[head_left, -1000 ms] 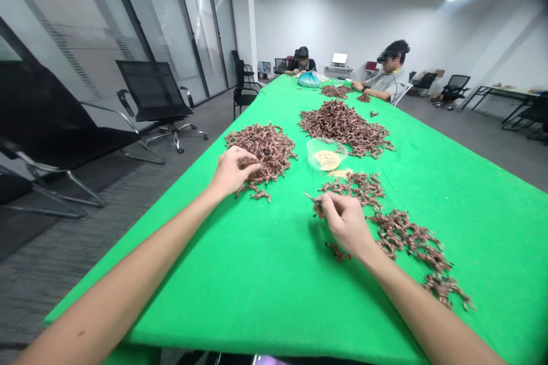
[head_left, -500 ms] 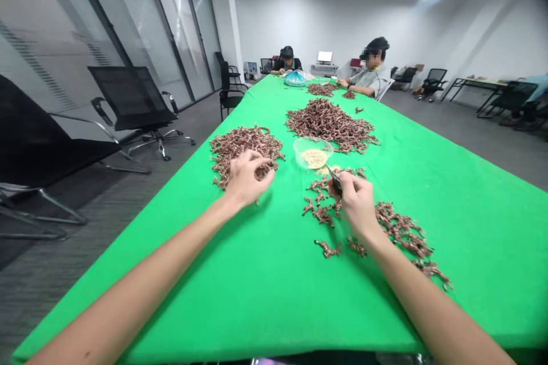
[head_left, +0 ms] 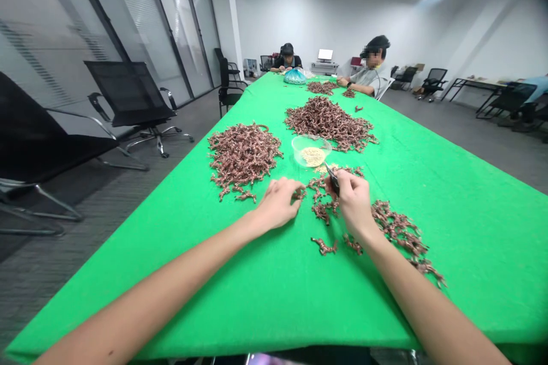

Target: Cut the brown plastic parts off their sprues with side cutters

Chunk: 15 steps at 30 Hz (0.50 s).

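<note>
My left hand rests low on the green-covered table, its fingertips pinching a small copper-brown branched casting. Beside it, my right hand grips small dark snips, their tips pointing up and left toward a transparent bowl of pale granules. Loose castings lie around and under the right hand. A large heap of castings lies left of both hands, and another lies beyond the bowl. A looser trail runs to the right.
Two seated co-workers work at the far end of the table, near a blue plastic bag and more castings. Black mesh chairs stand on the grey floor left of the table.
My left hand has moved right, away from the left heap and toward my right hand. The right hand and snips stay nearly in place. The view has shifted only slightly.
</note>
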Available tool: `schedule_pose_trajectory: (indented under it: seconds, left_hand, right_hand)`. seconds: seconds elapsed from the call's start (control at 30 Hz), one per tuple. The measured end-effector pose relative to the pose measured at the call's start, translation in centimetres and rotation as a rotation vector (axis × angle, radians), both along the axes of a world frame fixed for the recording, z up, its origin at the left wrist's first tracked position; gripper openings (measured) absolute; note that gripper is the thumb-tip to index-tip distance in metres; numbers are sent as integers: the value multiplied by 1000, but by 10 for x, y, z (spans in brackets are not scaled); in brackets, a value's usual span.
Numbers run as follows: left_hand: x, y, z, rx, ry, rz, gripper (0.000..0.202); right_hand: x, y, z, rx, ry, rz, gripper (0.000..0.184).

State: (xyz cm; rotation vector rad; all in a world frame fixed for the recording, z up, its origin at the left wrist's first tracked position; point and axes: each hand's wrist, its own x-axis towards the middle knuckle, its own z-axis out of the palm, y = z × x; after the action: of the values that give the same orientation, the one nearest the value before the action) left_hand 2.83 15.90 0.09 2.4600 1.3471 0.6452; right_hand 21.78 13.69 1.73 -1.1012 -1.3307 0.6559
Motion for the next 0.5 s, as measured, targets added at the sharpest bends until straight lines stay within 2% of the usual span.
schedule_pose_trajectory:
  seconds: [0.1, 0.23, 0.37, 0.43, 0.5]
  left_hand:
    - [-4, 0, 1, 48, 2, 44, 37]
    - [1, -4, 5, 89, 61, 68, 26]
    - [2, -1, 9, 13, 35, 79, 9]
    - [-1, 2, 13, -6, 11, 68, 8]
    - [-5, 3, 17, -77, -120, 33, 11]
  right_hand:
    - [0, 1, -4, 1, 10, 10, 45]
    - [-1, 3, -7, 0, 18, 8, 46]
    - [-2, 2, -5, -2, -25, -22, 49]
    - [-2, 1, -2, -5, -50, -20, 50]
    - [-3, -1, 1, -19, -77, 7, 52]
